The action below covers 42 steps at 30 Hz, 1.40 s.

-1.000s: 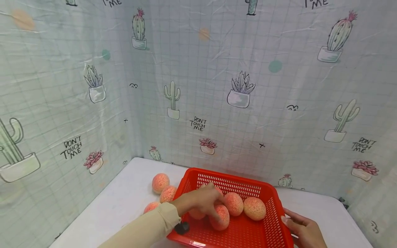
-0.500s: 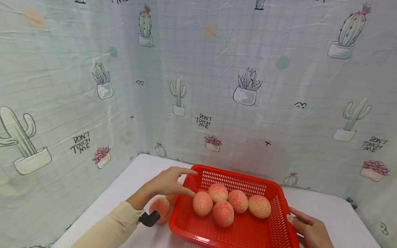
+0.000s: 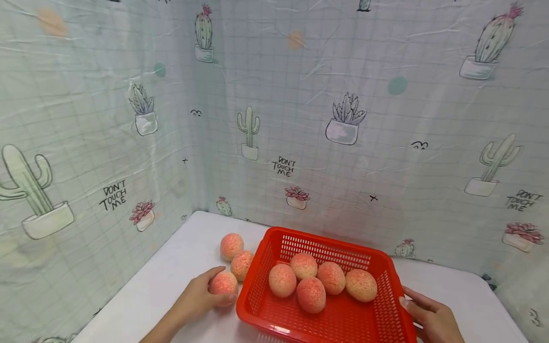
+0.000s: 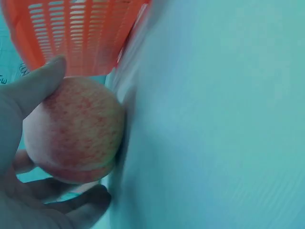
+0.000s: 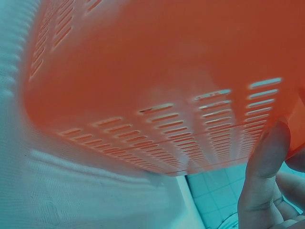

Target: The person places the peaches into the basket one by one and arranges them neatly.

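Note:
On the white table, left of the red basket (image 3: 278, 328), my left hand (image 3: 198, 294) curls its thumb and fingers round a peach (image 3: 224, 288). The left wrist view has this peach (image 4: 78, 129) low against the tabletop, the thumb over one side and the fingers around the other. Two more peaches, one blushed (image 3: 231, 246) and one yellower (image 3: 242, 265), lie just behind it. Several peaches (image 3: 311, 295) sit inside the basket, mostly toward its back and left. My right hand (image 3: 434, 318) grips the basket's right rim, thumb on the edge; the right wrist view shows its fingers (image 5: 267, 157) there.
White table (image 3: 171, 276) surface extends left of the basket and along its right side. A cactus-print curtain (image 3: 274, 119) hangs close behind the table and along its left edge. The basket's slotted wall (image 5: 167, 124) fills much of the right wrist view.
My left hand has let go of a peach in the basket, moved out over the left rim and taken hold of a peach on the table. The right hand stays at the rim.

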### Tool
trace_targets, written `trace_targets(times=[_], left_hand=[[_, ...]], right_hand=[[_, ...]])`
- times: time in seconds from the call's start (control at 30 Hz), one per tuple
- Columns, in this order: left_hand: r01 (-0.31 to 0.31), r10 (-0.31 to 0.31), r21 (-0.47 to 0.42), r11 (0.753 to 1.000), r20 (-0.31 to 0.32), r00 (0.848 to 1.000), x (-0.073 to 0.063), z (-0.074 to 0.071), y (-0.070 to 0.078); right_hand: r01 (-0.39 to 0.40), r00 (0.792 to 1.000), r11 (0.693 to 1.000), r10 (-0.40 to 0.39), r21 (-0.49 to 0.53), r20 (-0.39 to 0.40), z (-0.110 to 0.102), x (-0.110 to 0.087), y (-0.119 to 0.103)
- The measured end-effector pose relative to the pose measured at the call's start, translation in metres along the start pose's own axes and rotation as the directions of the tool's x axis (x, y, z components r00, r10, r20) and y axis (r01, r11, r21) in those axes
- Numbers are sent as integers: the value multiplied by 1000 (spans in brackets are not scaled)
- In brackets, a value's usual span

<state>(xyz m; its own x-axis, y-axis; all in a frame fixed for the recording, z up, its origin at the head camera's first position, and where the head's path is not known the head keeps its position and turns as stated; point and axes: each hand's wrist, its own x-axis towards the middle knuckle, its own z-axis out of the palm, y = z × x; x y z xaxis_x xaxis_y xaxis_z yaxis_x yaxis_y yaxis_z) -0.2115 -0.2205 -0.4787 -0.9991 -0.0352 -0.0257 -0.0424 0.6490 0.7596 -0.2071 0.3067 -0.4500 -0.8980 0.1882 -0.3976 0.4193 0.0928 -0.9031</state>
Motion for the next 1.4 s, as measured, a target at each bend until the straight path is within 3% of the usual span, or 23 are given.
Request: trace_targets(times=[0.17,0.4,0.63,0.8,1.03,1.4], left_hand=[[19,-21,-29,999,-78,997,-4,8,-1],[-3,-2,-45,999,-114,993,-12,-4,10],[-37,29,-75,996,-104,994,-20,-20,25],[-24,15,-113,993,-85,996,-24,-27,34],[-9,1,-90,996,-83,997,-31,-37,49],[-49,42,-106,993,-64,997,-37,-44,68]], right_hand=[[26,1000,1000,-25,-12,12,6,-1,1],[33,999,999,-33,-13,-5,10,-4,-3],[41,999,999,-41,-11,-7,11,-3,-3],[29,1000,1000,-29,3,-9,9,-1,0],[34,999,999,-35,-12,-8,9,-3,-2],[10,1000,1000,-10,-8,-10,5,-4,-2]])
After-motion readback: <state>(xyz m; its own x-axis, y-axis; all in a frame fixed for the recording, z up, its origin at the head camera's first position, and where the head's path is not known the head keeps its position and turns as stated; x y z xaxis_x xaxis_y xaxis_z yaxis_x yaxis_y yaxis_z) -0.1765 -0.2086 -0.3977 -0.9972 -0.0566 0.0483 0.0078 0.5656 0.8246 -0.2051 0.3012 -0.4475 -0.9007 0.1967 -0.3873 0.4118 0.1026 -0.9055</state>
